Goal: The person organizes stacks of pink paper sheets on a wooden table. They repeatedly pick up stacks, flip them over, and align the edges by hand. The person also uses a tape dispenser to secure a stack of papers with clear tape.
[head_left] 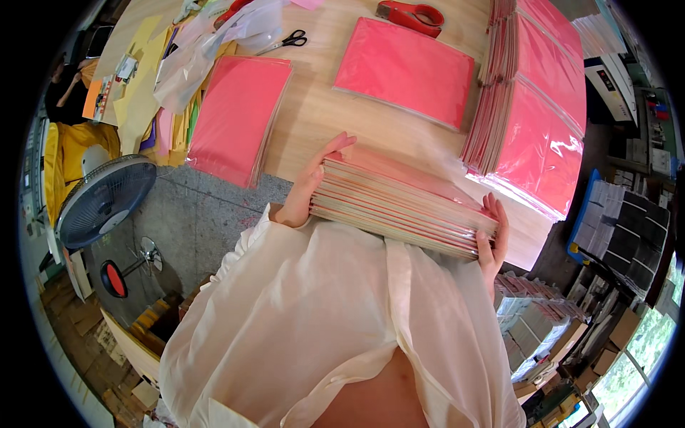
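Observation:
Between my two hands, close to my body at the table's front edge, is a thick stack of pink packs in clear wrap (403,203), its layered edges facing me. My left hand (314,182) presses flat against the stack's left end, fingers stretched past its top. At the right end, my right hand (494,235) has its thumb on the front edge and its fingers up along the side. Beyond the stack lies a lower pile of wrapped pink packs (403,68). Another such pile (239,118) lies to the left, overhanging the table edge.
Tall stacks of wrapped pink packs (546,128) line the table's right side. Scissors (289,41) and a red tape dispenser (414,16) lie at the back. Yellow papers and clear plastic (189,75) cover the far left. A fan (107,200) stands left, bundled goods (531,321) right.

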`<state>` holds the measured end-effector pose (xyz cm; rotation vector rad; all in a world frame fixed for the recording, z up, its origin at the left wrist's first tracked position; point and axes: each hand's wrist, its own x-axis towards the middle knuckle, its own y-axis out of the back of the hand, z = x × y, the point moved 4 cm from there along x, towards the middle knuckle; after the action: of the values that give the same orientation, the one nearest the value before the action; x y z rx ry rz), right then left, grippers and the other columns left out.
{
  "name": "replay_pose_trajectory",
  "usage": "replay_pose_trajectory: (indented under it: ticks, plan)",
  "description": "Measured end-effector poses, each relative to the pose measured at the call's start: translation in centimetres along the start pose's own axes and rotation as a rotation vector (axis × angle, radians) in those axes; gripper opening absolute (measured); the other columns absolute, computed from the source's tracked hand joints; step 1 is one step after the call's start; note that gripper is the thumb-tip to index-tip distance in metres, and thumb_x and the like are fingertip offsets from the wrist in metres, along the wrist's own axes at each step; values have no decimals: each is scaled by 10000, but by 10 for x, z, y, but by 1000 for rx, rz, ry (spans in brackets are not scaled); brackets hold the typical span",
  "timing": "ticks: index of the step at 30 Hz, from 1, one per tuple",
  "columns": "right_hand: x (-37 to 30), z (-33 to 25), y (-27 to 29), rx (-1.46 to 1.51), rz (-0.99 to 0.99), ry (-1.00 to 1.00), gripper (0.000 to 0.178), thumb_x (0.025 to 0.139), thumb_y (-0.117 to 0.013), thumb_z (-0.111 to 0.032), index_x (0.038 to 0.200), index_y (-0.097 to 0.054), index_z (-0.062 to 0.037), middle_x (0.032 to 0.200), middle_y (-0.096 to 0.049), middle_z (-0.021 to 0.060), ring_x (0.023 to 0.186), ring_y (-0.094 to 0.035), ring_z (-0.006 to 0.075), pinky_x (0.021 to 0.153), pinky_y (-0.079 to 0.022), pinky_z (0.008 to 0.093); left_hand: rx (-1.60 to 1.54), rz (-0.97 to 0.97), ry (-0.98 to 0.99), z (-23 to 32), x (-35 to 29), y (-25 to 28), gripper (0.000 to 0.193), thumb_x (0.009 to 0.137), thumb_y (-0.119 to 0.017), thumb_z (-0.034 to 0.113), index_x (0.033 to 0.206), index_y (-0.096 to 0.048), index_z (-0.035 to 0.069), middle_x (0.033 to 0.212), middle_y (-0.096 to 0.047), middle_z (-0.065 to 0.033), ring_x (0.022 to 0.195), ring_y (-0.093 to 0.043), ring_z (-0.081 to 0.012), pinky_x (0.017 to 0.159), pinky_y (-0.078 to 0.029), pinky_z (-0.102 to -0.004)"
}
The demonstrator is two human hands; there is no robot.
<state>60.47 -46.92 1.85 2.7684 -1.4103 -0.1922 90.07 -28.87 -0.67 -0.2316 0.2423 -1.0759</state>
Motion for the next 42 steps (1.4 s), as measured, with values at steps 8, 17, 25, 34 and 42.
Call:
replay_pose_trajectory:
  ticks: [8, 17, 25, 34, 42]
  plan:
    - [46, -64, 9, -573, -278, 151, 354, 852, -694, -154, 1143, -647, 43, 1172, -674, 166, 1175, -602, 310, 1082, -378, 414, 208, -92, 67, 22, 25, 47, 425, 1021, -399, 257, 1145, -656, -58, 1278, -614, -167, 1225, -553, -239, 1079, -382, -374]
    - [95, -109, -125, -638, -914, 220, 396, 948, -590, -195, 1281, -566, 19, 1260, -616, 196, 1160, -597, 375, 983, -457, 406, 318, 53, -182, -1, -3, 60, 406, 1022, -415, 204, 1080, -701, -79, 1097, -708, -183, 1133, -622, -294, 1052, -412, -436]
    - [106, -68, -154, -568, -1098, -31, 516, 982, -561, -262, 1412, -426, -11, 1338, -568, 204, 1211, -572, 356, 1007, -451, 388, 285, 89, -296, -7, -4, 48, 547, 1041, -280, 285, 1169, -638, -109, 1178, -664, -238, 1174, -595, -322, 1126, -331, -484]
    - [118, -53, -162, -704, -925, 459, 488, 899, -661, -241, 1366, -540, -167, 1287, -597, 199, 1129, -614, 362, 940, -520, 413, 247, 219, -324, 4, 2, 42, 414, 1020, -413, 228, 1088, -700, -63, 1199, -629, -187, 1144, -571, -272, 1028, -395, -388]
    - [111, -66, -164, -647, -904, 382, 534, 837, -744, -251, 1332, -591, -121, 1283, -601, 210, 1176, -585, 382, 981, -485, 409, 247, 262, -462, -3, -16, 48, 422, 1003, -445, 226, 897, -737, -60, 1031, -630, -161, 1019, -576, -271, 916, -435, -384]
